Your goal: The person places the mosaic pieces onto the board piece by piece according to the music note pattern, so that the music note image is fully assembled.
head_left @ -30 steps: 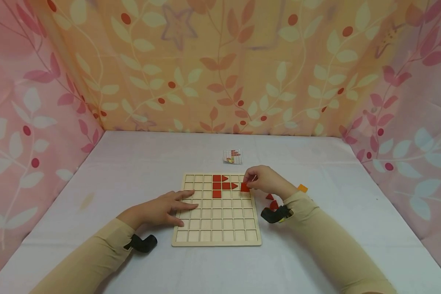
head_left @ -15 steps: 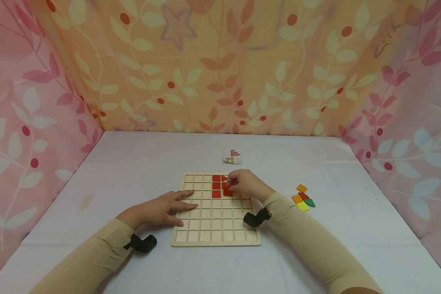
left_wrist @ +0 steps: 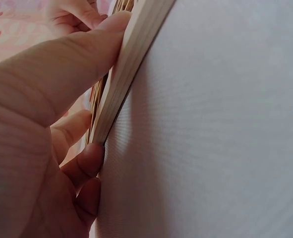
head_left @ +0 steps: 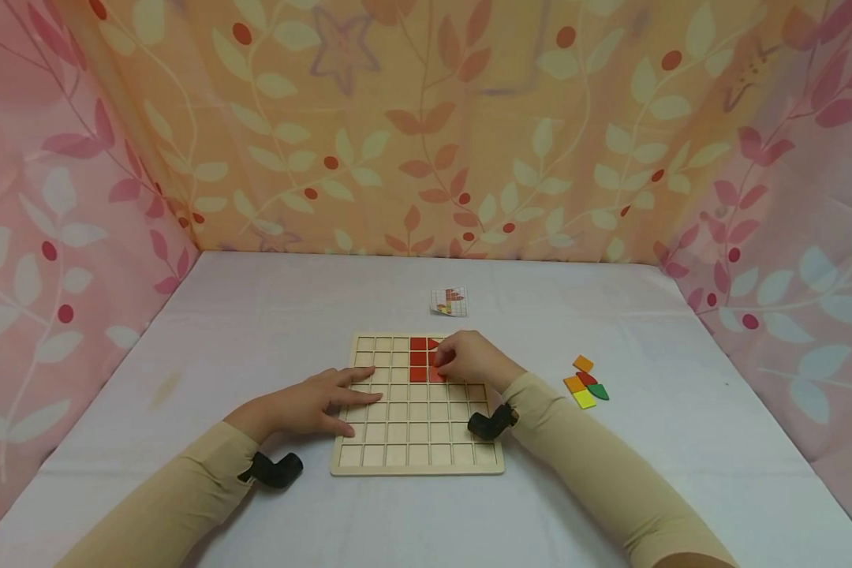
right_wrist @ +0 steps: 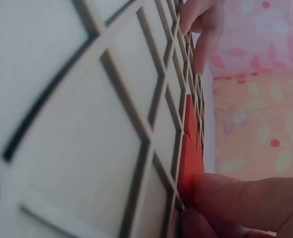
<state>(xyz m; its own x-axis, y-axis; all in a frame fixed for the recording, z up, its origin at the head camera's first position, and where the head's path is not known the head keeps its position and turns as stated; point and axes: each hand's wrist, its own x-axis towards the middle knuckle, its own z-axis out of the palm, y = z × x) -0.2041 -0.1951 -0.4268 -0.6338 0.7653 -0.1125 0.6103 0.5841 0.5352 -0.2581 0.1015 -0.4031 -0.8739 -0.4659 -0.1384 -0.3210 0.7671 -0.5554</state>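
board (head_left: 418, 472) touches the outspread left hand (head_left: 312, 405); the right hand (head_left: 474, 357) pinches a red square (head_left: 435, 376).

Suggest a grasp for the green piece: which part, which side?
Green piece: likely best pinched by its right-hand edges, from above and right. It lies flat, jutting right, with a red piece and orange square crowding its left end.

Counter (head_left: 255, 315) evenly lit in head view, soft shadow cast beside board (left_wrist: 114, 94) in dimmer left wrist view, right wrist view slightly blurred
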